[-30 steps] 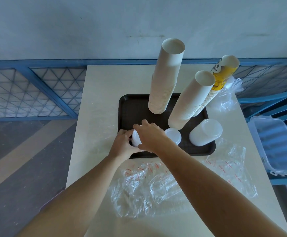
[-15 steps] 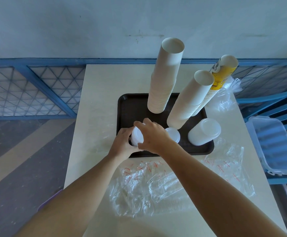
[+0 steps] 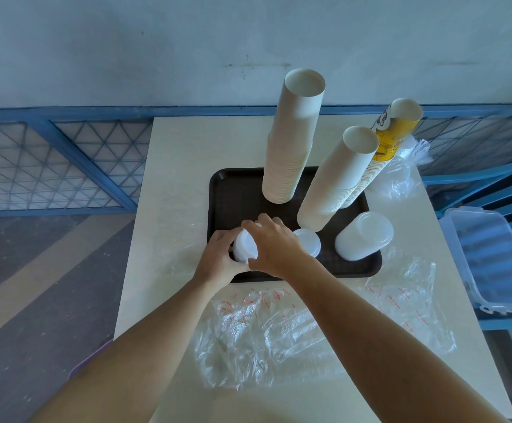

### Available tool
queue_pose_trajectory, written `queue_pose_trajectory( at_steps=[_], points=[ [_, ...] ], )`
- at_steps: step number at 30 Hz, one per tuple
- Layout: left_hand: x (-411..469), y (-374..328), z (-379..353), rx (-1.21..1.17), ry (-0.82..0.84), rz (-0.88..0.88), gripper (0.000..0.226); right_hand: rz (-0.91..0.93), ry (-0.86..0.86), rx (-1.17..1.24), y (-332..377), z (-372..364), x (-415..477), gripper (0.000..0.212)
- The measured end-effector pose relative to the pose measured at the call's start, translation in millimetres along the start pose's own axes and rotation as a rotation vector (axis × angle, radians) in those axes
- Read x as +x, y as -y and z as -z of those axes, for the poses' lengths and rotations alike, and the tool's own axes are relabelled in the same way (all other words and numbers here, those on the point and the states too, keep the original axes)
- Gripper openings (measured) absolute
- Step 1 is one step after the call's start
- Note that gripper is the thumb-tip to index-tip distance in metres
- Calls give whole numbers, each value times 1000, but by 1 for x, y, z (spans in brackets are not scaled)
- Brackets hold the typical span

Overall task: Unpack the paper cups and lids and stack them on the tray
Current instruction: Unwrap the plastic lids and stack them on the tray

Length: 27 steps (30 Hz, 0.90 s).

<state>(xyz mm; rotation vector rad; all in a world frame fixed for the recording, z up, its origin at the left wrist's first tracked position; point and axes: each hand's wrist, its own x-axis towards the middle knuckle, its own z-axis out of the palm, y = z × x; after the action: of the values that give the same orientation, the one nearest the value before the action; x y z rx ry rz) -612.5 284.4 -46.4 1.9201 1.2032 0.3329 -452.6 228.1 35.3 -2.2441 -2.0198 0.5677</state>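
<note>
Item: small stack of white lids (image 3: 245,248), tilted on its side, over the near-left corner of the tray (image 3: 224,190). It is gripped from both sides. The left hand (image 3: 218,257) is curled narrowly round its left face. The right hand (image 3: 274,245) is arched over its top and right edge, with the thumb pressed at the near rim. Whether the stack rests on the tray cannot be told, as its underside is covered by the hands.

On the tray, a short lid pile (image 3: 308,241) is seen just right of the right hand and is partly hidden by it. A taller lid pile (image 3: 363,236) is set at the near-right corner. A tall plain cup stack (image 3: 291,141) stands upright at the far middle. A second plain cup stack (image 3: 337,178) is seen at the right. A yellow printed cup stack (image 3: 392,138) is placed behind it at the far-right edge, and its base is hidden.

Off the tray, a crumpled clear wrapper with red print (image 3: 264,337) lies on the table (image 3: 175,178) just near of the tray. Another wrapper (image 3: 410,294) lies near-right of the tray and a third (image 3: 407,169) far-right. The print is too small to be read.

A clear plastic box (image 3: 493,257) is seen well right of the tray, cut off at the frame edge.
</note>
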Motion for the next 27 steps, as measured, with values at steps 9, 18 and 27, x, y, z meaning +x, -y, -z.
queue_pose_trajectory(
  at_steps=[9,18,27],
  points=[
    [1,-1,0,12,15,20,89,6,68,-66,6,2,10,85],
    [1,-1,2,34,14,-10,86,-12,-155,200,1,5,-8,84],
    [3,1,0,14,22,-41,91,-123,-213,215,-21,30,-26,86]
  ],
)
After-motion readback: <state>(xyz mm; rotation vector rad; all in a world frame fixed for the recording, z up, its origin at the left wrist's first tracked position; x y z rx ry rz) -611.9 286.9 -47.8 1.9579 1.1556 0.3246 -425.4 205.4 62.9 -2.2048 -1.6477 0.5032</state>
